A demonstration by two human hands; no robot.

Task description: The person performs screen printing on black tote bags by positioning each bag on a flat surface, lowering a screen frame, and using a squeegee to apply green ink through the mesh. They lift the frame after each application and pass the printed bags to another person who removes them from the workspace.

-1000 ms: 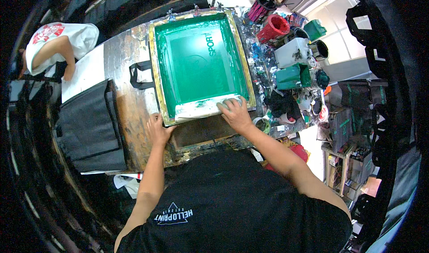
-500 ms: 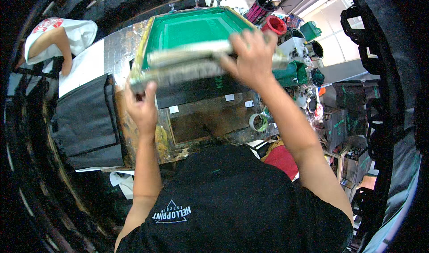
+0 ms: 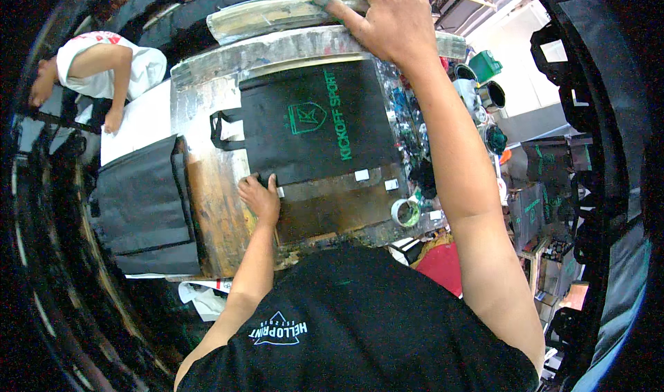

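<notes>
A screen-printing frame [image 3: 263, 58] is tilted up at the far side of the table, its worn near bar toward me. My right hand [image 3: 398, 22] grips it near the right end, thumb stretched along a long wooden squeegee [image 3: 277, 17] lying just behind the bar. Under the raised frame a black fabric bag [image 3: 277, 143] lies flat, with a green printed crest and lettering and a handle loop at its left. My left hand [image 3: 260, 197] is at the bag's near left corner, fingers and thumb closed on its edge. The screen's mesh is hidden from view.
Another black bag [image 3: 145, 205] lies on the left. A tape roll [image 3: 405, 213] and small white tabs [image 3: 362, 175] are on the near board. Ink pots [image 3: 492, 96] and a green container [image 3: 485, 65] crowd the right. A person in a white shirt [image 3: 114, 67] works at far left.
The frame has swung up and away, uncovering the printed bag. My left hand has left the frame and come down to the bag's near corner. My right hand has moved farther up with the frame.
</notes>
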